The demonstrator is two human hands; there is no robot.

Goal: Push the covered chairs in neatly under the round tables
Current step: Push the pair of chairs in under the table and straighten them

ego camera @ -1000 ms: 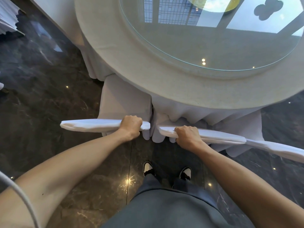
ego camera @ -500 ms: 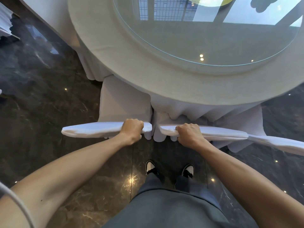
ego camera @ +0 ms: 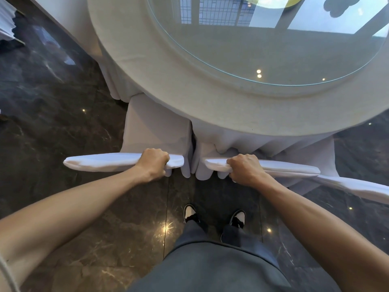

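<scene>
Covered chairs: two stand side by side at the 6 o'clock edge of the round table [ego camera: 160,85], their seats partly beneath the overhanging tablecloth [ego camera: 242,142]. The left chair [ego camera: 155,131] shows its white-covered seat at about 10 o'clock from the person's feet, with the front portion hidden under the table rim. The right chair [ego camera: 303,157] lies at about 1 o'clock, and most of its seat is concealed by the cloth folds. A narrow dark gap separates the two seats.

The left hand [ego camera: 154,163] is clamped over the top rail of the left chair's back [ego camera: 101,163], near that rail's inner end; the fingers [ego camera: 156,153] are curled fully over the fabric. The right hand [ego camera: 245,169] grips the top rail of the right chair's back [ego camera: 290,168] near its inner end, fingers wrapped round and bunching the cover. The two hands are near each other but apart.

A third covered back [ego camera: 362,188] enters at 3 o'clock, touching or overlapping the right chair's rail end; which cannot be determined.

A glass turntable [ego camera: 273,49] rests on the table centre, reflecting ceiling lights and a window. The floor [ego camera: 52,123] is dark polished marble. Two black-and-white shoes [ego camera: 190,212] stand just behind the chairs, at 6 o'clock.
</scene>
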